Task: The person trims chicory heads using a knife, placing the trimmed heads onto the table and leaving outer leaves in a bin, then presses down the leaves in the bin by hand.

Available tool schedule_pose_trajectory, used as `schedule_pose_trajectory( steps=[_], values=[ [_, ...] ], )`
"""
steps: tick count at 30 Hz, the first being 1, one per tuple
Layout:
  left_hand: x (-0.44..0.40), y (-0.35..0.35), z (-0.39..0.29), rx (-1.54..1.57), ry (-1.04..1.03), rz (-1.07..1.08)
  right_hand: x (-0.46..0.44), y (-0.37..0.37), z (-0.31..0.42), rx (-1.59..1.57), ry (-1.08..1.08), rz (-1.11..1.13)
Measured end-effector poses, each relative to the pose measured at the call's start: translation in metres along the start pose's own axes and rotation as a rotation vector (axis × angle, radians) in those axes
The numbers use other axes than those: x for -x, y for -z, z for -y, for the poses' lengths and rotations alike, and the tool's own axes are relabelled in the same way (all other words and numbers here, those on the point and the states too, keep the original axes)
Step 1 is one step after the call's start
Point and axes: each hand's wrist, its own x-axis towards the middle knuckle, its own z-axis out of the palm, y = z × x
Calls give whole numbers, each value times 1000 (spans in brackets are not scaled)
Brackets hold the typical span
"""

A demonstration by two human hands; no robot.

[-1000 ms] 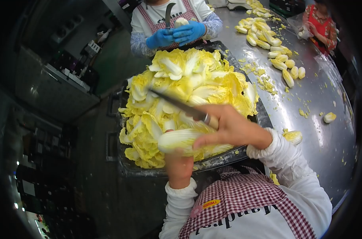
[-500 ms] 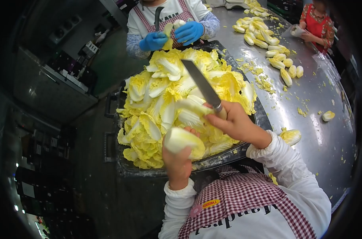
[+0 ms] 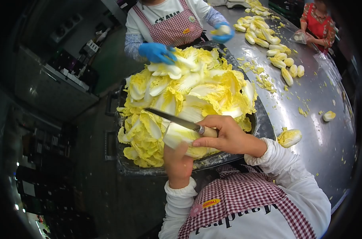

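My left hand [image 3: 178,164] is wrapped around a pale napa cabbage [image 3: 175,136], held over the near side of a heaped crate. In my right hand [image 3: 225,136] is a knife [image 3: 174,118], gripped by its light wooden handle. Its blade points left and lies across the top of the cabbage; whether the edge touches the leaves I cannot tell. My right fingertips reach close to the cabbage's side. Beneath both hands, loose yellow and white cabbage leaves [image 3: 211,93] fill the black crate [image 3: 264,115].
Across the crate, a co-worker's blue-gloved hand [image 3: 158,53] is over the leaves; the other glove [image 3: 223,32] holds a small cabbage. To the right, a metal table [image 3: 308,103] carries several cabbages [image 3: 289,138] and scraps. Another person [image 3: 318,28] stands at its far side.
My right hand has brought the knife down and left, onto the cabbage, and the leaf beside it has dropped away. The co-worker's gloved hands have moved apart.
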Motion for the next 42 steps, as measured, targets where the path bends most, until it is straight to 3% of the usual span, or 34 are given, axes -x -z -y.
schedule_pose_trajectory(
  steps=[3,6,11,15,21,23,25,27,29,31,34,35,37,42],
  values=[
    [2,4,2,-67,-17,4,2,-1,1,1,70,-55],
    [5,5,2,-91,-58,27,4,-1,4,-83,-15,-65],
    [6,2,-3,-128,-82,-5,7,-6,11,45,167,-134],
    [8,3,-3,-119,-76,15,9,-8,-3,100,182,-176],
    [9,16,-5,-120,14,73,-3,16,-1,145,56,-198],
    [9,19,-10,-22,84,177,-14,33,2,325,-160,-142],
    [8,16,-8,68,101,130,-16,32,-8,391,-50,-200],
    [4,13,-7,244,129,40,-17,27,-7,455,236,-296],
    [1,13,-1,346,104,95,-12,20,11,279,126,-223],
    [1,19,10,449,82,150,-3,11,25,-136,-276,77],
    [8,23,22,38,11,4,11,-19,1,-141,-30,-46],
    [8,21,20,38,12,4,14,-22,-1,-141,-31,-47],
    [9,20,15,-276,6,16,19,-23,-4,-304,-145,-44],
    [9,10,10,-124,7,27,19,-14,9,-235,-68,-42]
  ],
)
